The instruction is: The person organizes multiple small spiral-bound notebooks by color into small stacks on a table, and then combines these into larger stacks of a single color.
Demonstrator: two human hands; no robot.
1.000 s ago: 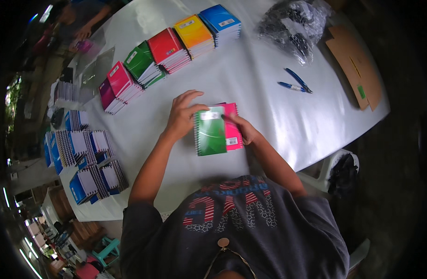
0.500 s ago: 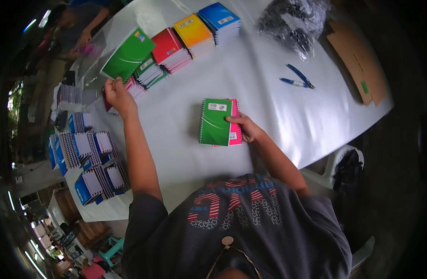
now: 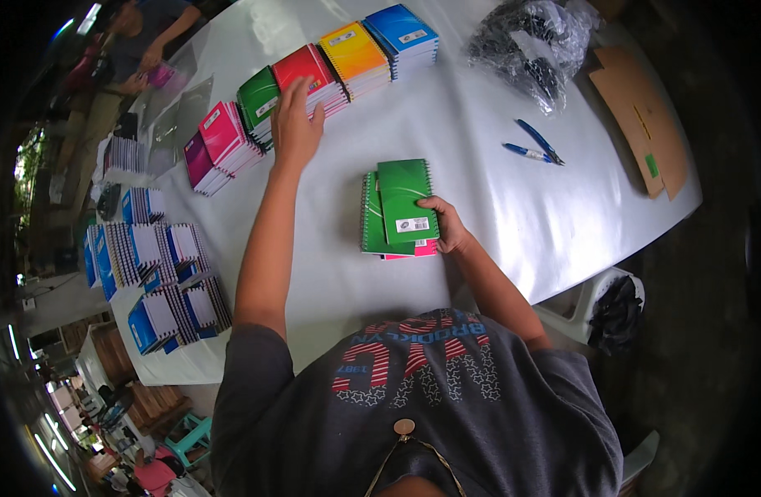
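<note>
Here's the right hand (image 3: 447, 227), thumb clamped over a fanned bundle: two green notebooks (image 3: 408, 195) over a pink notebook (image 3: 428, 250), held out above the tabletop (image 3: 324, 228). Up goes the left hand (image 3: 299, 124), fingers loosely spread, nothing visibly gripped, at the red stack (image 3: 337, 98); contact, can't tell. Pink and green look gathered; no red, yellow (image 3: 347, 51) or blue (image 3: 399, 29) shows there, those stacks standing untaken.

Notebook covers (image 3: 404, 189) glossy; tabletop (image 3: 521, 224) shiny; bag (image 3: 536, 51) crinkled plastic.
</note>
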